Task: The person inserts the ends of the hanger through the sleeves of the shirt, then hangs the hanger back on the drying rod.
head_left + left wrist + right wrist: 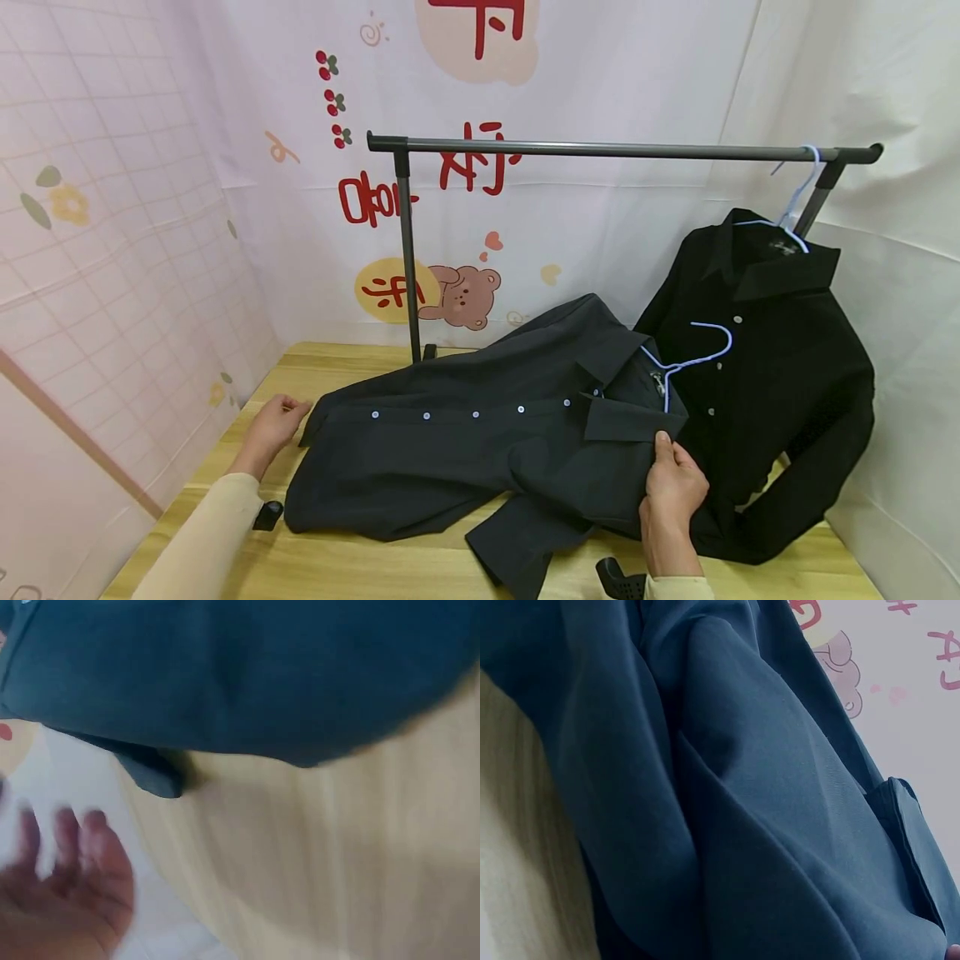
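A black button-up shirt [442, 454] lies across the table, its collar to the right and its row of white buttons facing up. A light-blue hanger [678, 365] sits inside its neck, with the hook sticking out past the collar. My right hand [675, 483] pinches the shirt near the collar and shoulder, thumb on top. Beside the hem at the left is my left hand [273, 425]; in the left wrist view its loosely bent fingers [105, 847] are apart from the cloth. Shirt folds [765, 810] fill most of the right wrist view.
Behind the shirt stands a dark metal clothes rack [600, 150]. A second black shirt [787, 350] hangs at its right end on another light-blue hanger [797, 196]. A sleeve [517, 542] of the lying shirt drapes toward the near edge of the wooden table [420, 567].
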Demonstrator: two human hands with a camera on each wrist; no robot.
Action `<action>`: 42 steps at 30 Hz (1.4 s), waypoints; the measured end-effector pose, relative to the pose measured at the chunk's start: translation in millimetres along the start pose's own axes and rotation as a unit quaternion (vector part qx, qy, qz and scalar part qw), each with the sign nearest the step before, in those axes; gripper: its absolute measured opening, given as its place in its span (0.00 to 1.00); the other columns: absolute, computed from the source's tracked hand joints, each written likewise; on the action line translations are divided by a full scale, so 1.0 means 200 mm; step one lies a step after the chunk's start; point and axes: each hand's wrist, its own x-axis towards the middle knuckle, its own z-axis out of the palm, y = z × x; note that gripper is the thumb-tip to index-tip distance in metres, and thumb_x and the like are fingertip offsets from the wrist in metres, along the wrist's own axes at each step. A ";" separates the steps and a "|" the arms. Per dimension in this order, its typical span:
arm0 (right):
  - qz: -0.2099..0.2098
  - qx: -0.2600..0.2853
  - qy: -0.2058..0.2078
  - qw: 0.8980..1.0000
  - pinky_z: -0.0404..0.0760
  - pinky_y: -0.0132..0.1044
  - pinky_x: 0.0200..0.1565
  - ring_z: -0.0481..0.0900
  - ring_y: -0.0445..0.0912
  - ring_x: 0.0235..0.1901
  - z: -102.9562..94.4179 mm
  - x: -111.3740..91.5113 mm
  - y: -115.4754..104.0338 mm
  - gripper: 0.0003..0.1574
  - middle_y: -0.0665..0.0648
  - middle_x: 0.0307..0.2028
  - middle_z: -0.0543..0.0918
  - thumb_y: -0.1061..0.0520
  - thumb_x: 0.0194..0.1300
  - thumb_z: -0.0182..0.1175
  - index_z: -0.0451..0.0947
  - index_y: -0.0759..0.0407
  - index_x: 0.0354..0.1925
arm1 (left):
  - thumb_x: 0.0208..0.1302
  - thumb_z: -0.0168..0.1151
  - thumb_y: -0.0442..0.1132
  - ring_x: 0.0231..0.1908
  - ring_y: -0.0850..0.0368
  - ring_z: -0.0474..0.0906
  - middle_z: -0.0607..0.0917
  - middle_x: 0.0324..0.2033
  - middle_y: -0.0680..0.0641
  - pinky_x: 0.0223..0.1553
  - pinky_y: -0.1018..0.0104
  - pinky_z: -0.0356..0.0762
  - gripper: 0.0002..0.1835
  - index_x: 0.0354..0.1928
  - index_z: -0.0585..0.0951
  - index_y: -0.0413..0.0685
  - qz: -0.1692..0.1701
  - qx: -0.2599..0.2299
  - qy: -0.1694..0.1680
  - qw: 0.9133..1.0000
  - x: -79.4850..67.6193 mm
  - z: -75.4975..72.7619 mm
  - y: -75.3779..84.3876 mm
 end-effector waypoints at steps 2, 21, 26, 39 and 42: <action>0.001 0.001 0.001 1.000 0.67 0.36 0.48 0.69 0.44 0.45 0.00 0.00 0.00 0.33 0.54 0.50 0.75 0.41 0.71 0.57 0.78 0.66 0.60 | 0.77 0.51 0.51 0.46 0.39 0.75 0.75 0.51 0.32 0.43 0.52 0.74 0.27 0.60 0.69 0.32 0.043 -0.008 -0.021 0.999 0.00 0.03 0.00; -0.004 0.009 0.010 1.000 0.68 0.35 0.45 0.70 0.41 0.40 -0.01 0.01 0.01 0.31 0.54 0.44 0.77 0.42 0.71 0.59 0.80 0.66 0.56 | 0.59 0.70 0.42 0.22 0.58 0.67 0.73 0.20 0.53 0.27 0.62 0.66 0.16 0.18 0.76 0.50 0.227 0.257 -0.101 0.934 -0.06 -0.05 -0.05; 0.000 0.011 0.011 1.000 0.68 0.36 0.44 0.70 0.42 0.40 -0.01 0.01 0.01 0.31 0.52 0.41 0.77 0.42 0.71 0.59 0.80 0.66 0.55 | 0.63 0.67 0.43 0.21 0.49 0.72 0.78 0.22 0.45 0.23 0.53 0.69 0.13 0.27 0.82 0.40 0.192 0.290 0.034 0.937 -0.04 -0.15 -0.07; -0.014 0.028 0.014 0.999 0.69 0.37 0.44 0.71 0.41 0.39 -0.01 0.02 0.03 0.28 0.50 0.38 0.77 0.44 0.70 0.61 0.81 0.67 0.53 | 0.66 0.65 0.45 0.41 0.34 0.79 0.80 0.43 0.29 0.37 0.43 0.76 0.26 0.54 0.75 0.27 0.133 0.217 0.018 0.967 -0.19 -0.06 -0.12; -0.014 0.032 0.013 0.999 0.70 0.37 0.44 0.71 0.41 0.39 -0.02 0.01 0.03 0.29 0.50 0.39 0.77 0.44 0.70 0.61 0.80 0.68 0.54 | 0.64 0.68 0.46 0.35 0.45 0.79 0.82 0.36 0.40 0.36 0.49 0.77 0.19 0.44 0.80 0.35 0.159 0.208 -0.001 0.965 -0.25 0.00 -0.08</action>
